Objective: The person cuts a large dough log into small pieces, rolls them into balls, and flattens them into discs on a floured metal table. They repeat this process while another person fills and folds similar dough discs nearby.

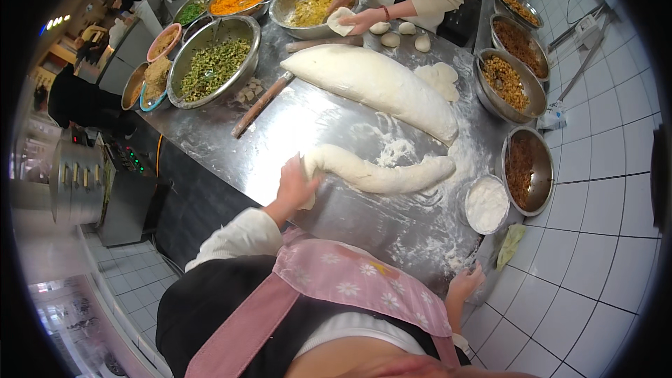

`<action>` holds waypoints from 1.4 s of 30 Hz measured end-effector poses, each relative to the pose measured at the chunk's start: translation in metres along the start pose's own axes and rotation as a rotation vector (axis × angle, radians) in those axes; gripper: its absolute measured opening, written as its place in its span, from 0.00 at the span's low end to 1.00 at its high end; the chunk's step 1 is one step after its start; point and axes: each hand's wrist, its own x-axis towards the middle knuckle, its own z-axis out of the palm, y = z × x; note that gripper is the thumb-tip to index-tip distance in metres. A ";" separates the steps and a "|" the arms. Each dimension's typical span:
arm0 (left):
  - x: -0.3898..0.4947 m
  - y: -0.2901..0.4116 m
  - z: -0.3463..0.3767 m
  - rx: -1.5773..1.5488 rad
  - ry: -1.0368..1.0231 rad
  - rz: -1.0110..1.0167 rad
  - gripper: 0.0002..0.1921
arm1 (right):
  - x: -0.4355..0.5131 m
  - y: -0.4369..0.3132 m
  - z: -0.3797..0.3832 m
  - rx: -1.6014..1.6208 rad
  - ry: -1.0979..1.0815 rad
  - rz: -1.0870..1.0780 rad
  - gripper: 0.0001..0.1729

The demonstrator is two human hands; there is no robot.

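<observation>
A long rope of dough lies bent on the floured steel table. At its left end my left hand grips the dough, which folds down beside the fingers. My right hand is at the table's near right edge, away from the dough, with fingers partly curled; nothing is plainly visible in it. Beyond the rope rests a much larger log of dough. A wooden rolling pin lies left of that log, and a second rolling pin lies behind it. Flat dough pieces overlap to its right.
Across the table, a co-worker's hands hold a dough round over a bowl of yellow filling. A bowl of green filling stands left. Along the right wall are a flour tub, bowls of filling and a green cloth.
</observation>
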 end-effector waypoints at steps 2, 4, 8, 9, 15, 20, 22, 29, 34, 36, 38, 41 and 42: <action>-0.019 0.012 -0.005 -0.019 -0.062 -0.021 0.43 | 0.008 -0.015 -0.004 -0.217 0.001 -0.048 0.30; -0.022 0.005 -0.005 0.011 -0.051 -0.039 0.43 | 0.013 -0.045 -0.003 -0.241 0.083 -0.278 0.33; 0.020 -0.006 0.003 -0.216 -0.149 -0.093 0.36 | -0.005 -0.206 0.027 -0.114 -0.372 -0.620 0.53; 0.033 -0.009 0.010 -0.407 -0.236 -0.142 0.34 | -0.013 -0.234 0.037 -0.238 -0.330 -0.805 0.52; 0.109 -0.061 -0.053 -1.371 -1.262 -0.195 0.31 | 0.005 -0.305 0.083 -0.472 -0.374 -1.093 0.46; 0.165 -0.119 -0.178 0.009 -1.012 0.301 0.33 | -0.032 -0.364 0.099 -0.417 -0.746 -0.866 0.43; 0.165 -0.142 -0.190 0.401 -0.775 0.390 0.30 | -0.075 -0.374 0.122 -0.327 -0.692 -0.920 0.42; 0.108 -0.107 -0.109 0.275 -0.418 0.886 0.36 | -0.104 -0.367 0.109 -0.245 -0.472 -0.956 0.44; 0.095 -0.095 -0.087 0.235 -0.497 0.808 0.40 | -0.100 -0.346 0.102 -0.237 -0.405 -0.943 0.40; 0.067 -0.089 -0.089 0.196 -0.414 0.952 0.42 | -0.137 -0.354 0.108 -0.172 -0.322 -1.048 0.35; 0.059 -0.096 -0.061 0.193 -0.404 0.975 0.40 | -0.161 -0.368 0.137 -0.056 -0.279 -1.138 0.31; 0.112 -0.063 -0.050 0.234 -0.324 0.791 0.34 | -0.131 -0.400 0.161 -0.032 -0.364 -0.984 0.26; 0.133 -0.046 -0.055 0.291 -0.330 0.675 0.32 | -0.102 -0.425 0.157 -0.067 -0.550 -0.853 0.25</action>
